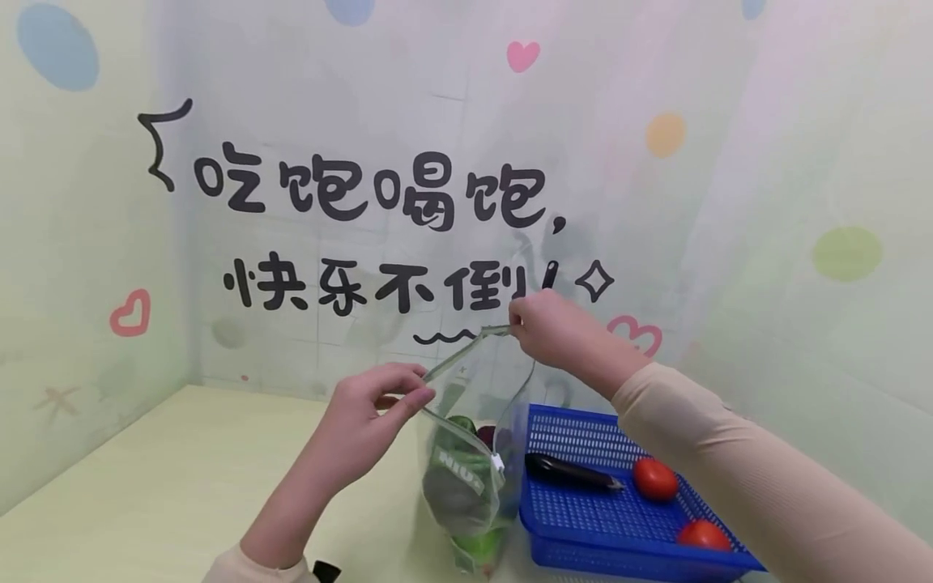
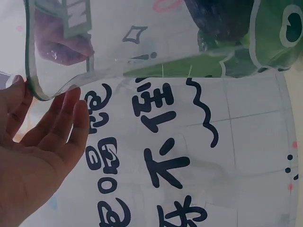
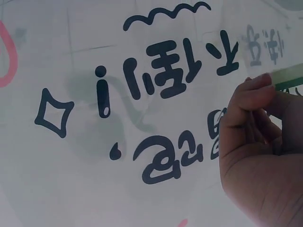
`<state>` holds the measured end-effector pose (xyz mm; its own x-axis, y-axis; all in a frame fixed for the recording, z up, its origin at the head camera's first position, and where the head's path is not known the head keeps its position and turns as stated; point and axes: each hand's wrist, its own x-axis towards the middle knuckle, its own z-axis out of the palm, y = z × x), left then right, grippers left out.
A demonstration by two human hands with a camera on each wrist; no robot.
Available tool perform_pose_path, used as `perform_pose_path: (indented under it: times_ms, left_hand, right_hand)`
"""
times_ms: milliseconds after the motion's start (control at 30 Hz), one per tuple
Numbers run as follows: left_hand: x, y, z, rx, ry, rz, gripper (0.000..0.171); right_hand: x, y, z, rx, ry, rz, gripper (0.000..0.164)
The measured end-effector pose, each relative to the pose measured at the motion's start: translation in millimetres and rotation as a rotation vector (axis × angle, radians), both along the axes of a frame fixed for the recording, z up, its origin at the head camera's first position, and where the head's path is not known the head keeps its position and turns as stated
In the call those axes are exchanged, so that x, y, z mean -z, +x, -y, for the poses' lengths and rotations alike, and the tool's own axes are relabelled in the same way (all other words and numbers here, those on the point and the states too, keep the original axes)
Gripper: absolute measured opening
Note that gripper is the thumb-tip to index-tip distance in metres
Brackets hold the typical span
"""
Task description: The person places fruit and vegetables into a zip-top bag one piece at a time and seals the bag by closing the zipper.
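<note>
A clear zip bag [image 1: 466, 486] with a white slider stands on the table, its mouth spread wide. Green and dark purple produce shows through its wall, the exact kinds partly hidden. My left hand [image 1: 368, 425] pinches the near left part of the rim between thumb and fingers; in the left wrist view, the thumb and fingertips of that hand [image 2: 52, 132] meet at the bag's edge. Higher up, my right hand [image 1: 557, 332] grips the far right corner of the rim. The right wrist view has this hand [image 3: 260, 137] with curled fingers pinching the green-edged strip [image 3: 288, 78].
A blue plastic basket [image 1: 568, 551] stands right of the bag, below my right forearm. In it lie a dark eggplant [image 1: 572, 472], one tomato [image 1: 654, 479] and another tomato [image 1: 703, 534]. A printed wall [image 1: 394, 97] rises behind the pale yellow table [image 1: 168, 486].
</note>
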<state>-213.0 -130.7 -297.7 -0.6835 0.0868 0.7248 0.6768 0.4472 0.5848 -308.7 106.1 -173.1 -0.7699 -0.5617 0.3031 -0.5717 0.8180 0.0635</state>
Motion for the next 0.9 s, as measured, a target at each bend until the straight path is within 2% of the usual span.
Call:
perform_pose_path:
  times_ms: [67,200,300,433,567,767,900]
  left_hand:
    - [2.8,-5.0,-1.9,-0.011,0.01,0.039,0.008]
    - [4.7,-11.0,-0.2,0.013,-0.017,0.081,0.014]
    - [1.5,-9.9,5.5,0.065,-0.086,0.11,0.021]
    - [-4.6,-1.4,16.8,0.081,-0.192,0.136,0.03]
    - [-6.9,6.5,27.5,0.079,-0.233,0.099,0.042]
    - [-3.4,6.3,30.5,0.094,-0.237,0.02,0.015]
    - [-1.5,2.6,24.9,0.088,-0.199,-0.012,0.016]
  right_hand:
    - [3.1,-3.5,-1.5,0.017,0.054,0.01,0.016]
    - [4.7,-2.5,-5.0,0.034,0.128,0.038,0.019]
    - [2.8,2.5,-6.3,0.05,0.109,0.119,0.026]
    - [0.3,8.9,-5.2,0.067,0.044,0.269,0.029]
    - [0.2,10.2,-3.6,0.061,-0.015,0.307,0.029]
    - [4.0,6.0,-7.2,0.067,-0.04,0.286,0.024]
    - [4.6,5.4,-15.1,0.044,-0.05,0.323,0.025]
